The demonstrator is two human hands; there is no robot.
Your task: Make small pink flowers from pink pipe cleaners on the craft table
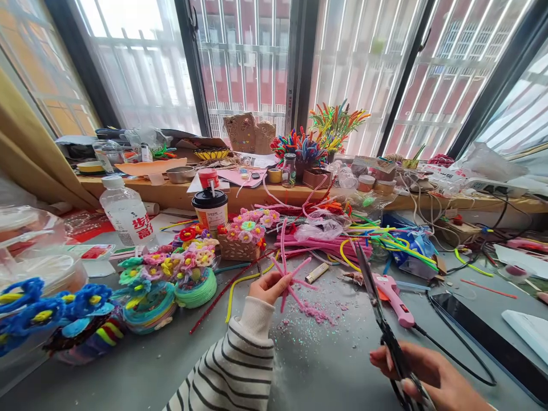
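I view the work through the head camera. Left hand [270, 286]: I read the grip as closed, thumb and fingertips pinching a pink fuzzy-stem star [293, 277] near its centre. The star is held above the grey tabletop [334, 371], in the middle of my view, its arms spreading outward; one long arm points up and away from the wrist.

Right hand [432, 371]: I read the grip as closed around the handles of black-handled scissors [378, 311]. The blades point forward, angled slightly left, well apart from the star. I cannot tell whether the blade edges fully meet.

Between the hands I see pink fuzz clippings [317, 313] with glittering specks scattered on the tabletop. Just beyond the star lies a short pale cylinder [317, 273]; behind it I locate a bundle of pink stems [312, 245]. A pink glue gun [400, 308] lies to the right of the blades, its cord running toward a dark phone [492, 345] at the right.

To the left of the star, a yellow stem [234, 290] curves along the tabletop near a turquoise pot [197, 290] of fuzzy flowers. Farther back I see a black-lidded cup [210, 216] and, left of it, a clear bottle [124, 214].
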